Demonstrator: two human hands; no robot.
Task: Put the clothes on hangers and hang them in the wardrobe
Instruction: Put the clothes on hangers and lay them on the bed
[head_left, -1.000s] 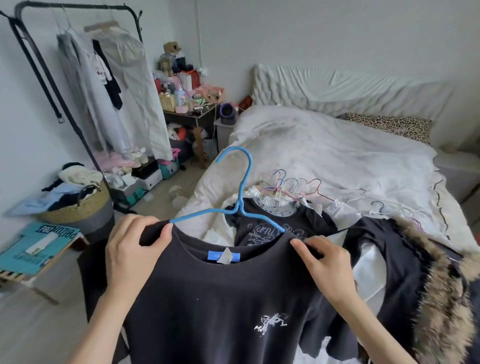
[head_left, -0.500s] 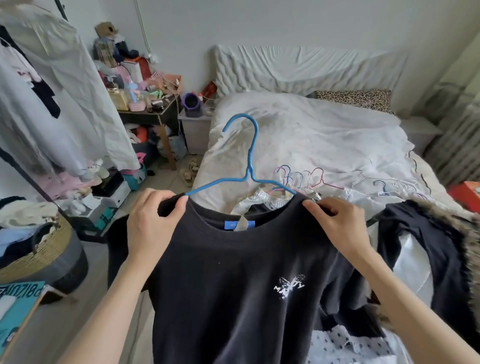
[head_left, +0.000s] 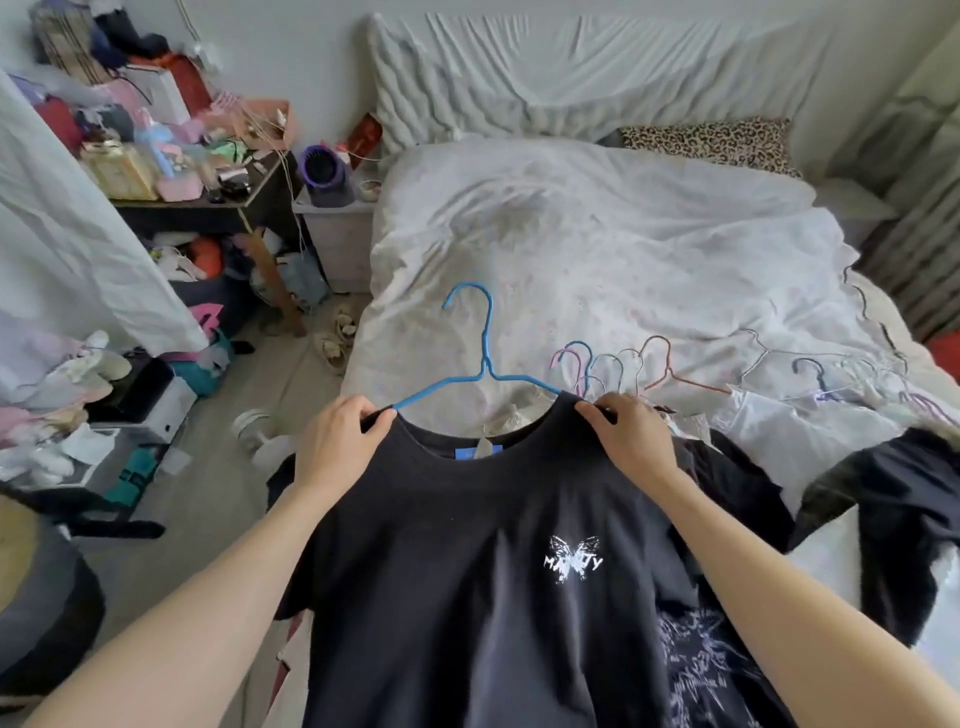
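Two hands hold one garment at its shoulders. The left hand (head_left: 337, 441) pinches the left shoulder seam of the black T-shirt (head_left: 493, 597) between thumb and curled fingers, right where the arm of the blue hanger (head_left: 485, 371) emerges from the fabric. The right hand (head_left: 631, 436) grips the opposite shoulder with fingers curled over the cloth, covering the other hanger arm. This paired grip keeps the neckline taut and level, which appears intended to seat both hanger arms evenly inside the shoulders.

The hook of the blue hanger stands upright above the collar, clear of both hands, so it is free for hanging. The T-shirt body hangs straight down in front of the person, printed side facing the camera.

Just beyond the right hand, a cluster of spare hangers (head_left: 618, 364) lies on the white duvet (head_left: 597, 249), within reach for the next garments. More dark clothes (head_left: 893, 504) lie on the bed at right, not yet on hangers. A white garment (head_left: 67, 234) already hangs at far left.

Judgement: the hanger step for this shirt is nearly complete; transfer to the rail remains.
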